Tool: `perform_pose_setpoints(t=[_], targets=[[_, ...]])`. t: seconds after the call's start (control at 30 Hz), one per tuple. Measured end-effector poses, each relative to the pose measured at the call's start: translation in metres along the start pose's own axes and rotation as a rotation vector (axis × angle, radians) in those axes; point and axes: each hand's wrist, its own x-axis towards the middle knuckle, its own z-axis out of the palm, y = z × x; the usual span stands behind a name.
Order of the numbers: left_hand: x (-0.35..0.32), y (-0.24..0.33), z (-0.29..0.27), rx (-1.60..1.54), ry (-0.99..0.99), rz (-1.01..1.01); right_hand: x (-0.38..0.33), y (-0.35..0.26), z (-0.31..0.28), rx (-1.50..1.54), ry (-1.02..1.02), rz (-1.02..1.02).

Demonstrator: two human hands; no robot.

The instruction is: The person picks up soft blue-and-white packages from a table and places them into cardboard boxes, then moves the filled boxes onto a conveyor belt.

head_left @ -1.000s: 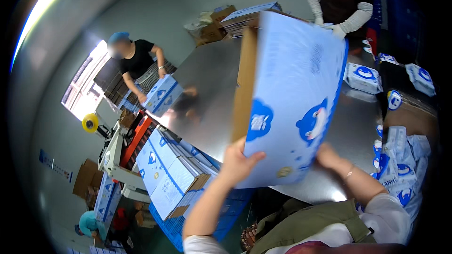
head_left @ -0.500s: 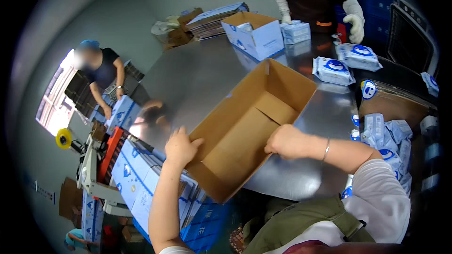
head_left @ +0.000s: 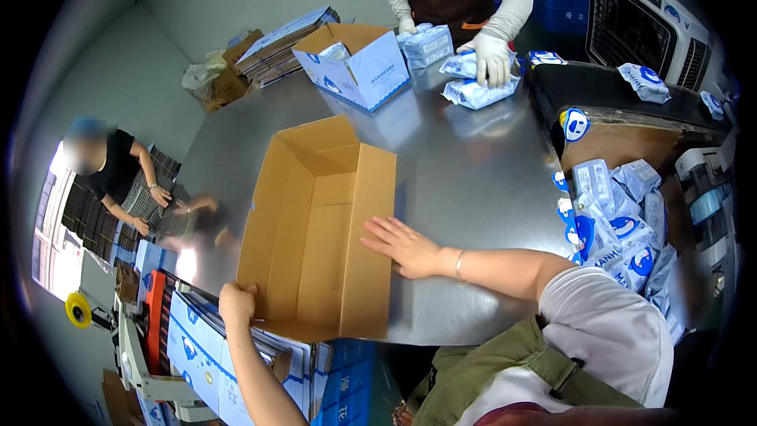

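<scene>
Brown carton (head_left: pixel 315 229) getting settled, I'd judge: my left grip (head_left: pixel 237 304) clamps its rim, right grip (head_left: pixel 408 248) splays against it, release seemingly needed next.

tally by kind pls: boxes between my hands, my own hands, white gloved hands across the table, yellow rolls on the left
Open box: 1
Your left hand and right hand: 2
Gloved hands: 2
Yellow roll: 1
Total: 6
</scene>
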Motion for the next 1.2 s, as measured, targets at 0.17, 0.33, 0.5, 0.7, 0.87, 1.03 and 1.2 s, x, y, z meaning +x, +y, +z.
perform_pose_setpoints(t=[0.17, 0.33, 0.5, 0.7, 0.87, 1.03, 1.2], targets=[[-0.009, 0.010, 0.001, -0.029, 0.046, -0.025, -0.048, 0.073, -0.030, -0.167, -0.028, 0.493], [-0.007, 0.012, 0.004, -0.053, 0.077, 0.025, -0.058, 0.076, -0.027, -0.195, -0.067, 0.465], [-0.002, -0.003, 0.007, -0.065, 0.042, 0.036, -0.055, 0.078, -0.026, -0.182, -0.048, 0.436], [0.003, -0.005, 0.013, -0.109, 0.041, 0.021, -0.055, 0.079, -0.033, -0.152, -0.033, 0.451], [-0.001, 0.005, 0.006, -0.089, 0.023, 0.002, -0.055, 0.091, -0.034, -0.152, -0.024, 0.419], [-0.004, 0.005, 0.005, -0.161, 0.021, 0.033, -0.027, 0.162, -0.127, -0.569, 0.055, 0.455], [0.005, 0.000, 0.011, -0.148, 0.019, 0.048, -0.058, 0.299, -0.208, -0.801, 0.082, 0.844]])
